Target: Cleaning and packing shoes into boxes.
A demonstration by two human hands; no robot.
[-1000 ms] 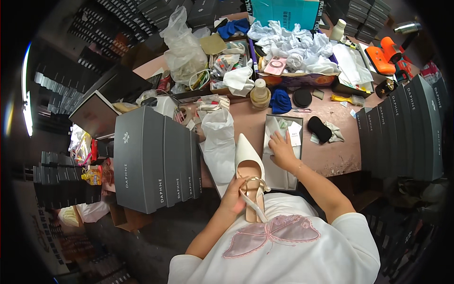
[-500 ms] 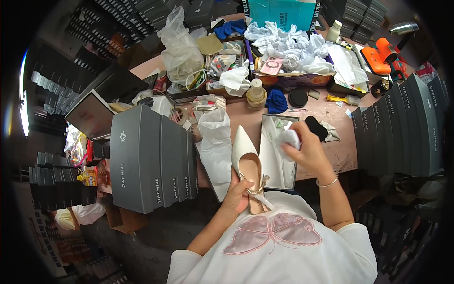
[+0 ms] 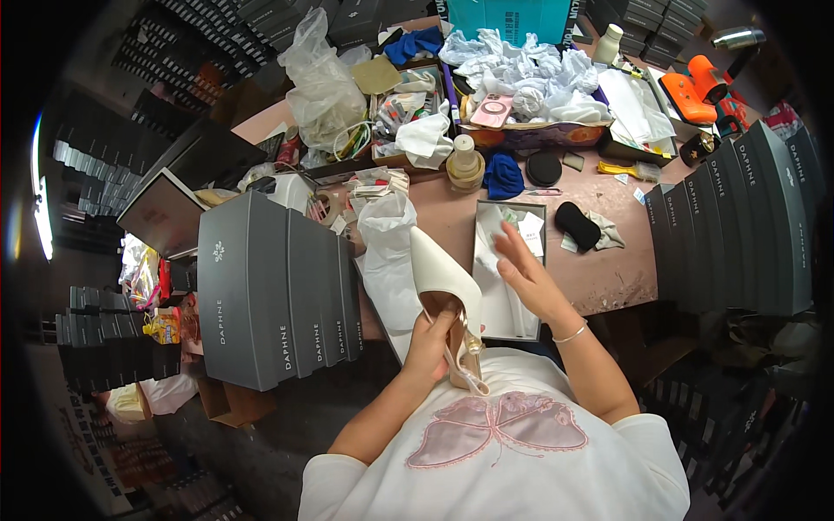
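My left hand (image 3: 430, 346) grips a white pointed-toe shoe (image 3: 446, 276) by its open middle, thumb inside. The toe points up and away from me. A strap with a small shiny ornament (image 3: 473, 344) shows at the shoe's right side. To the right of the toe, my right hand (image 3: 532, 285) is raised with its fingers stretched out, holding nothing. Beneath it lies an open shoebox (image 3: 504, 326) with white paper and a small card inside. Left of the shoe, crumpled white tissue paper (image 3: 387, 252) lies over another box part.
Grey shoeboxes (image 3: 234, 304) stand in a row at left, more grey shoeboxes (image 3: 747, 226) at right. Behind are a bottle (image 3: 466, 165), a blue cloth (image 3: 502, 176), a round black tin (image 3: 544, 169), a yellow-handled brush (image 3: 627, 170), a black pad (image 3: 576, 227) and a carton of crumpled paper (image 3: 539, 136).
The white wad has left my right hand, whose fingers have opened; where it went is hidden. My left hand has tilted and turned the shoe, its thumb moving inside.
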